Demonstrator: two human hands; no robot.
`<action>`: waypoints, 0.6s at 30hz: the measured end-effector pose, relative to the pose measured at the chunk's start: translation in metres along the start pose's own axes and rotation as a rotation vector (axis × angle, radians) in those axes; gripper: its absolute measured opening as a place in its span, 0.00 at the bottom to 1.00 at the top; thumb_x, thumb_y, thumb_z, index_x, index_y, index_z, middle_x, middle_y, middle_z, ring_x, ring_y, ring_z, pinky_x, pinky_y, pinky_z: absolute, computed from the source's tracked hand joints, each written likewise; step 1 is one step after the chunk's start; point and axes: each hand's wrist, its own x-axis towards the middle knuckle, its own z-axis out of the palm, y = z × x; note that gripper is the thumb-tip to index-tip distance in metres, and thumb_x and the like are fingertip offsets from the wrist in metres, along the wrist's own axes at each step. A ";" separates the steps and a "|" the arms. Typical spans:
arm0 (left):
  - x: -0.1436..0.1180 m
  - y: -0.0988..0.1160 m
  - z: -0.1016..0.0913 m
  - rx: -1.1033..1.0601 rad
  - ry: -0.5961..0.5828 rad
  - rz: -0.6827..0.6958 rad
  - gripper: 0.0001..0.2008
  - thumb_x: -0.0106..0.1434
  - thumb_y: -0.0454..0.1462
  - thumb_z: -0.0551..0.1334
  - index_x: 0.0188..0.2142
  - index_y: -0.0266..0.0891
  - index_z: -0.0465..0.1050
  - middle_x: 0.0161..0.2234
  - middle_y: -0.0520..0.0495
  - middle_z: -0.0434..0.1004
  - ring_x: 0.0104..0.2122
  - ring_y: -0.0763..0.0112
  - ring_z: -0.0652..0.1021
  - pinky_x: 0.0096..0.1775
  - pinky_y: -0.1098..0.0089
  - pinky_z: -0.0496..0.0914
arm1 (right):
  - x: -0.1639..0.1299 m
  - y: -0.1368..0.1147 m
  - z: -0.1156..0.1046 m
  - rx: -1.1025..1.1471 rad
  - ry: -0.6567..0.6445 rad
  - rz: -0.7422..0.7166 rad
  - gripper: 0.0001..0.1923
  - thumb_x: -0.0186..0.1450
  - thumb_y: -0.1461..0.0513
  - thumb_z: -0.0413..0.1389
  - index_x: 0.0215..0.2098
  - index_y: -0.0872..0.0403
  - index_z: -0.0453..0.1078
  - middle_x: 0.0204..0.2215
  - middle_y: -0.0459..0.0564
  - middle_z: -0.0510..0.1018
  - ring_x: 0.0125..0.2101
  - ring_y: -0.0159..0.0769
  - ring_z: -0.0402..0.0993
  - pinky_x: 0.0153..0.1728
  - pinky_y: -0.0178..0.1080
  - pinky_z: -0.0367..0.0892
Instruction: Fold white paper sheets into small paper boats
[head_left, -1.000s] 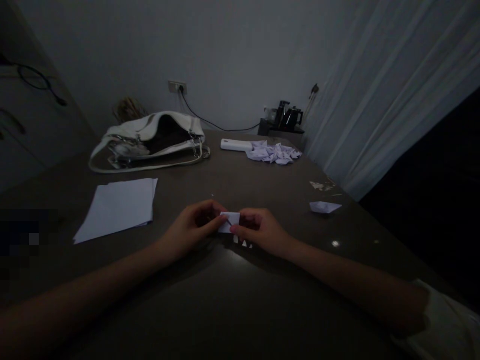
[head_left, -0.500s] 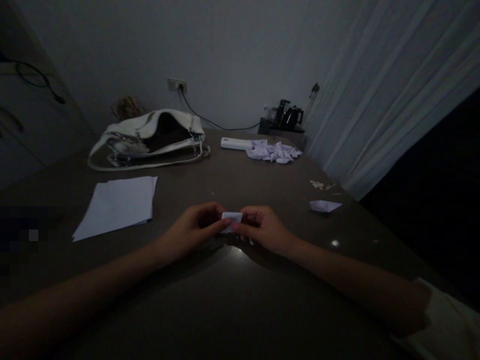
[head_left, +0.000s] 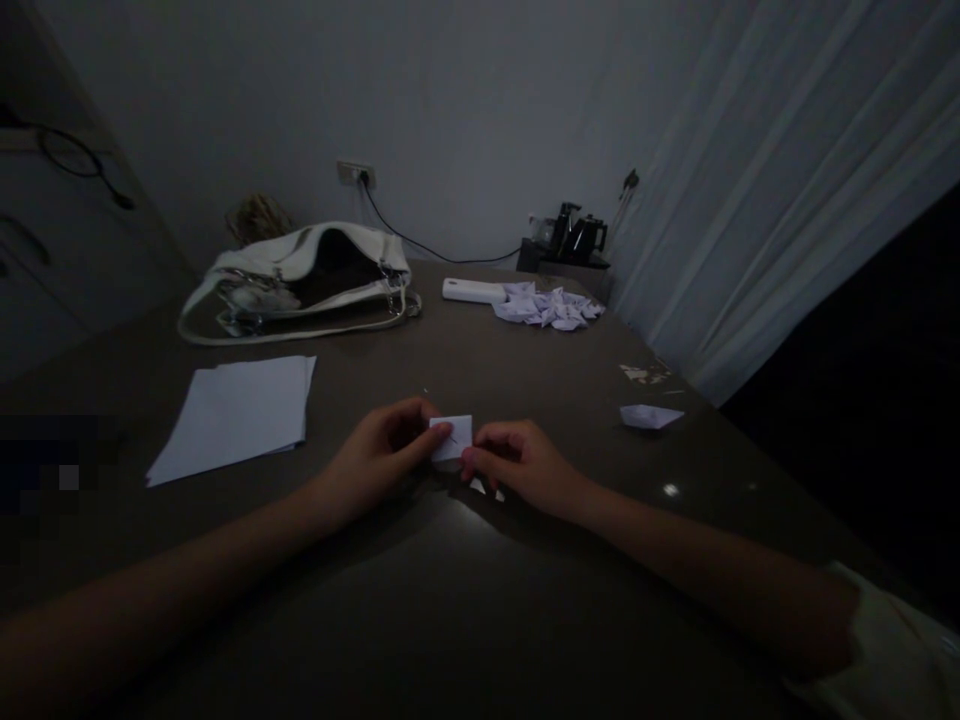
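Observation:
A small folded piece of white paper (head_left: 459, 432) is held just above the dark table. My left hand (head_left: 382, 445) pinches its left side between thumb and fingers. At its lower right corner, my right hand (head_left: 529, 465) is closed, with the thumb and fingertips on the paper's edge. A pale bit of paper (head_left: 487, 489) shows under the right fingers; whether it belongs to the folded piece I cannot tell. Off to the right lies a folded paper boat (head_left: 651, 416). A stack of white sheets (head_left: 236, 415) rests left of my hands.
A white handbag (head_left: 300, 275) sits open at the back left. Toward the back right are a white bar-shaped object (head_left: 474, 291) and a pile of folded paper pieces (head_left: 551, 307). Small scraps (head_left: 643, 373) lie by the right edge, near a curtain (head_left: 705, 250). A black kettle (head_left: 585, 238) stands behind.
The folded paper has shifted slightly left and shows more of its face. My right hand has slid down to its lower right corner, its fingers off the top edge.

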 end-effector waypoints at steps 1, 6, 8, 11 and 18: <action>0.000 0.000 0.000 -0.001 0.003 -0.001 0.15 0.58 0.47 0.62 0.30 0.36 0.68 0.25 0.53 0.70 0.24 0.74 0.70 0.25 0.77 0.63 | 0.001 0.000 0.000 0.022 0.003 0.005 0.13 0.63 0.55 0.56 0.29 0.58 0.70 0.25 0.47 0.75 0.19 0.24 0.63 0.21 0.30 0.59; 0.000 0.000 0.000 -0.016 -0.025 -0.029 0.15 0.60 0.47 0.60 0.31 0.37 0.66 0.26 0.52 0.71 0.25 0.73 0.71 0.26 0.75 0.65 | 0.003 0.000 -0.001 0.063 0.041 -0.001 0.14 0.63 0.54 0.56 0.29 0.58 0.69 0.25 0.47 0.75 0.17 0.22 0.60 0.19 0.29 0.57; 0.000 0.000 0.000 0.000 -0.064 -0.015 0.14 0.62 0.46 0.58 0.32 0.36 0.66 0.27 0.51 0.71 0.26 0.72 0.72 0.27 0.74 0.66 | 0.004 -0.001 -0.001 0.071 0.072 -0.004 0.15 0.63 0.53 0.56 0.29 0.57 0.69 0.24 0.46 0.75 0.17 0.22 0.60 0.18 0.29 0.55; 0.000 -0.001 -0.001 0.096 -0.132 0.026 0.13 0.63 0.45 0.58 0.33 0.36 0.67 0.28 0.51 0.71 0.28 0.71 0.72 0.29 0.73 0.67 | 0.004 -0.001 -0.002 0.078 0.120 -0.009 0.16 0.62 0.51 0.56 0.28 0.57 0.69 0.19 0.42 0.69 0.16 0.23 0.59 0.17 0.29 0.54; -0.001 -0.003 -0.002 0.204 -0.185 0.042 0.14 0.64 0.46 0.58 0.36 0.36 0.70 0.29 0.50 0.73 0.30 0.69 0.73 0.31 0.72 0.67 | 0.002 0.000 -0.001 0.027 0.043 -0.030 0.16 0.63 0.51 0.56 0.28 0.56 0.67 0.21 0.43 0.70 0.18 0.24 0.60 0.19 0.30 0.56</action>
